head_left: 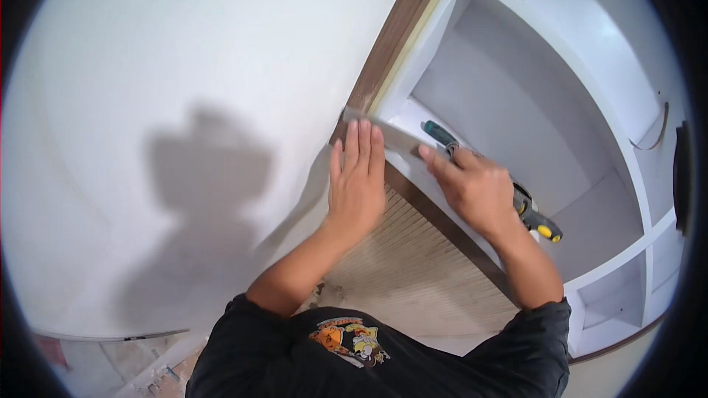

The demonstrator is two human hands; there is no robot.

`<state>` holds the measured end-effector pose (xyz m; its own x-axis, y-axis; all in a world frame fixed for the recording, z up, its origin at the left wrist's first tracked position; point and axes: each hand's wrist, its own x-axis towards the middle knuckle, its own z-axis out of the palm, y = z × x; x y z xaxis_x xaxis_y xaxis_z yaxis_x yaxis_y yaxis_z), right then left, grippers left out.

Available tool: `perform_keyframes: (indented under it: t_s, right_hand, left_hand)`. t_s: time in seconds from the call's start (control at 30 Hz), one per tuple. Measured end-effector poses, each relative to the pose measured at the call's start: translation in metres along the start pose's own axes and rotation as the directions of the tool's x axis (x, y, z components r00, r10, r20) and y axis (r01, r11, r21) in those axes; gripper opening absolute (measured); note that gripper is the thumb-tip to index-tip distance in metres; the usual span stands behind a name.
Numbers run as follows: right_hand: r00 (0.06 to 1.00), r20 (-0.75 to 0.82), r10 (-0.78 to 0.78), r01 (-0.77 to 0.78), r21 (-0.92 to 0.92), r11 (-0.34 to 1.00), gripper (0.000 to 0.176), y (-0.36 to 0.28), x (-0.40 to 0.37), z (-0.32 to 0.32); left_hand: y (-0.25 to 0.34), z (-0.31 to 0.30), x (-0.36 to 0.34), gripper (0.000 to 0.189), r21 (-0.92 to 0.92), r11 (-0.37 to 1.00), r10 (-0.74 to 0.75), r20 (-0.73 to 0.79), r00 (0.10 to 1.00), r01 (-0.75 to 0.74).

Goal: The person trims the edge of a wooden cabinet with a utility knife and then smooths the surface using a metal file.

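Note:
A flat, greyish strip-like tool (398, 137) lies across the corner where the brown wooden trim (402, 26) meets the shelf edge. My left hand (359, 180) rests flat on its left part, fingers stretched out and close together. At its right end, my right hand (476, 184) has its fingers curled round it, with the thumb side toward the strip. Just behind my right hand, a green-handled tool (439, 133) lies on the white shelf. A black and yellow tool (544, 227) shows to the right of that hand, partly hidden.
White cabinet compartments (605, 110) fill the right side. A pale wall (133, 51) with a shadow stands at the left. Below the brown shelf edge (457, 239) is a ribbed panel (413, 258). Debris lies on the floor (166, 376) at the lower left.

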<state>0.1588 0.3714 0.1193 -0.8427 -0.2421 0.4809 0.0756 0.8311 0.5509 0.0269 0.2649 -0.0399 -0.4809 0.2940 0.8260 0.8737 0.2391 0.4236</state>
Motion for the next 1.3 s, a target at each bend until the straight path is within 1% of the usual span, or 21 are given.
perform_keyframes:
  t_s: [0.07,0.13,0.17,0.23,0.37,0.4,0.47,0.5,0.53,0.57,0.67,0.77,0.8,0.9,0.97,1.03,1.07,1.13,1.17,1.27,1.3]
  right_hand:
    - [1.000,0.029,-0.004,0.004,0.004,1.000,0.043,-0.001,0.003,-0.002]
    - [0.999,0.033,-0.025,0.026,-0.013,1.000,0.047,0.002,-0.004,0.003]
    - [1.000,0.004,-0.017,0.017,0.000,1.000,0.045,0.006,-0.010,0.010]
    - [0.998,-0.048,-0.036,0.037,0.021,0.999,0.041,0.007,-0.015,0.009]
    - [0.999,0.043,0.010,-0.010,0.000,1.000,0.041,0.010,-0.003,0.004]
    - [1.000,-0.027,-0.016,0.017,0.041,0.999,0.043,0.012,-0.009,0.011]
    - [0.998,-0.061,-0.023,0.026,0.040,0.999,0.044,0.012,-0.019,0.019]
    - [0.997,-0.073,-0.040,0.043,0.038,0.998,0.044,0.014,-0.020,0.020]
    - [1.000,0.004,0.003,-0.003,0.009,1.000,0.043,0.014,-0.011,0.013]
    - [1.000,0.002,0.018,-0.018,0.016,1.000,0.043,0.014,-0.005,0.009]
    - [0.999,-0.005,0.049,-0.049,0.046,0.998,0.041,0.013,-0.003,0.007]
    - [0.990,-0.134,-0.049,0.056,0.048,0.997,0.042,0.016,-0.019,0.025]
    - [0.999,-0.036,0.011,-0.010,0.031,0.999,0.043,0.013,-0.012,0.015]
    - [0.994,0.096,0.058,-0.057,-0.016,0.998,0.046,0.013,-0.003,0.004]
    - [1.000,-0.004,0.009,-0.009,0.028,1.000,0.048,0.012,-0.016,0.015]
    - [0.997,-0.075,-0.029,0.031,0.023,0.999,0.049,0.012,-0.015,0.016]
    - [1.000,0.018,0.008,-0.008,0.017,1.000,0.047,0.014,-0.012,0.014]
    - [0.999,0.028,0.034,-0.034,0.023,0.999,0.046,0.013,-0.007,0.013]
    - [0.999,0.024,0.048,-0.048,0.020,0.999,0.046,0.013,-0.006,0.014]
    - [0.996,-0.089,0.009,-0.003,0.057,0.998,0.047,0.015,-0.020,0.024]
    - [0.998,-0.062,0.003,-0.001,0.021,1.000,0.047,0.018,-0.012,0.021]
  left_hand:
    - [-0.003,-0.005,0.014,0.072,-0.087,0.996,0.004,-0.006,1.000,-0.004]
    - [-0.007,0.000,-0.003,0.073,-0.075,0.996,0.049,0.060,0.997,-0.044]
    - [-0.013,0.008,-0.004,0.074,-0.072,0.994,0.083,0.083,0.993,-0.077]
    - [-0.011,0.010,0.003,0.074,-0.075,0.994,0.089,0.049,0.995,-0.085]
    - [-0.006,-0.001,0.014,0.075,-0.070,0.995,0.071,0.028,0.997,-0.069]
    - [-0.008,0.002,0.007,0.075,-0.058,0.996,0.073,0.065,0.995,-0.069]
    - [-0.014,0.014,-0.008,0.075,-0.044,0.996,0.080,0.123,0.989,-0.075]
    - [-0.012,0.012,0.004,0.075,-0.056,0.994,0.095,0.070,0.993,-0.091]
    - [-0.010,0.004,0.020,0.075,-0.065,0.993,0.102,0.030,0.994,-0.100]
    - [-0.008,-0.002,0.027,0.076,-0.071,0.992,0.108,-0.008,0.994,-0.108]
    - [-0.012,-0.004,0.025,0.077,-0.043,0.994,0.107,0.059,0.993,-0.104]
    - [-0.014,0.013,0.002,0.076,-0.056,0.993,0.108,0.089,0.990,-0.104]
    - [-0.011,0.010,0.010,0.075,-0.050,0.994,0.098,0.058,0.994,-0.095]
    - [-0.004,0.000,0.018,0.072,-0.041,0.996,0.076,0.048,0.996,-0.074]
    - [-0.009,0.004,0.007,0.073,-0.056,0.995,0.083,0.083,0.993,-0.078]
    - [-0.011,0.010,0.012,0.076,-0.091,0.991,0.105,0.030,0.994,-0.102]
    - [-0.010,0.011,0.010,0.077,-0.104,0.989,0.107,0.019,0.994,-0.105]
    - [-0.005,0.003,0.016,0.077,-0.087,0.994,0.075,0.037,0.997,-0.072]
    - [-0.005,0.002,0.020,0.077,-0.077,0.995,0.066,0.038,0.997,-0.063]
    - [-0.011,0.010,0.005,0.079,-0.088,0.993,0.085,0.129,0.988,-0.074]
    - [-0.010,0.009,0.012,0.077,-0.083,0.994,0.077,0.087,0.993,-0.070]
